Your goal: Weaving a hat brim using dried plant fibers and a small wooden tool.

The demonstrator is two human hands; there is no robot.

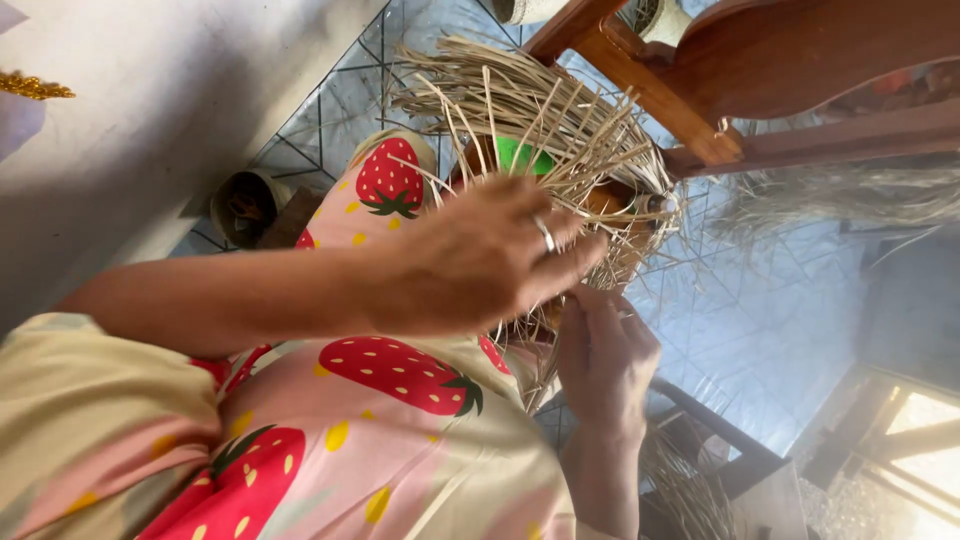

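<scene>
A half-woven straw basket (560, 150) rests on the person's lap, a rounded form of thin, flat, pale-tan strips plaited tightly low down and left loose at the top, where stiff unwoven ends fan out like bristles. Those free ends point mostly up and to the right of the basket's woven body, toward the reddish-brown wooden furniture frame (740, 90) just beyond it. A green patch (525, 156) and an orange-brown surface show through gaps in the straw. The left hand (480, 262), with a ring (546, 235) on one finger, lies across the near side of the basket, fingers curled and pressed onto the strips, holding them down. The right hand (600, 360) sits just below the basket's lower edge, fingers closed in a pinch on a few strands. Under the basket spreads soft pink and cream strawberry-print clothing (390, 390). Beyond the basket is a shiny grey tiled floor (750, 320) with a loose bundle of dry straw (850, 195).
</scene>
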